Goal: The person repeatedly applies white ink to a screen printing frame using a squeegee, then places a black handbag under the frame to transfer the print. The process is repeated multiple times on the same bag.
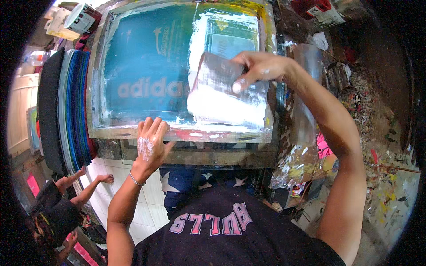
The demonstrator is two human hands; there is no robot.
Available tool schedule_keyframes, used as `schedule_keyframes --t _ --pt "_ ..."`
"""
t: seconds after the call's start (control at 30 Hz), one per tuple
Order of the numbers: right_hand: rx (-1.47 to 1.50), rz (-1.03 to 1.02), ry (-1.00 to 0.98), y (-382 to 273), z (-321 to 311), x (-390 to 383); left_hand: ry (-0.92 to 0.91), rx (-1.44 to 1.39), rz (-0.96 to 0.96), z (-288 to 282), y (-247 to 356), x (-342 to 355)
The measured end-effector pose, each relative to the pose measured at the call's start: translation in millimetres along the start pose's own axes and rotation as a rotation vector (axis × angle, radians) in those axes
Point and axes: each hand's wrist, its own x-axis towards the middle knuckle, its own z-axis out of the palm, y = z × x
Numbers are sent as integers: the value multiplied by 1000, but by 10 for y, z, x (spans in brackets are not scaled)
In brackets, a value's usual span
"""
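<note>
A screen-printing frame (111, 131) with a teal mesh (146, 57) and pale stencilled lettering lies before me. My right hand (256, 71) grips a wide grey squeegee (211, 73) smeared with white, tilted over the right part of the mesh, where thick white ink (226, 113) is spread. The squeegee's lower edge is blurred, so whether it touches the mesh is unclear. Lower and to the left, my left hand (151, 141), white paint on its back, has its fingers curled over the frame's front bar, with the thumb at the side.
A tall stack of coloured sheets (73, 108) stands at the left. Behind it are pots (82, 17); at top right, a red container (310, 9). A clear cylinder and paint-smeared clutter (293, 173) line the right. Another person (53, 206) is low at the left, beside white floor tiles (102, 190).
</note>
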Motion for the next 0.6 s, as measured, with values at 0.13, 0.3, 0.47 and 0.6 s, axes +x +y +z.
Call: schedule_keyframes --t 0.13,0.3,0.47,0.6 --pt "97 -112 203 -196 -192 -205 -20 -19 -30 12 -4 -27" --pt "-251 -187 479 -399 -653 -225 3 -5 -7 -7 -18 -37" --pt "-656 -327 735 -559 -986 -103 59 -22 38 -6 -13 -30" --pt "-1285 -135 1085 -411 -586 50 54 -35 7 16 -17 -30"
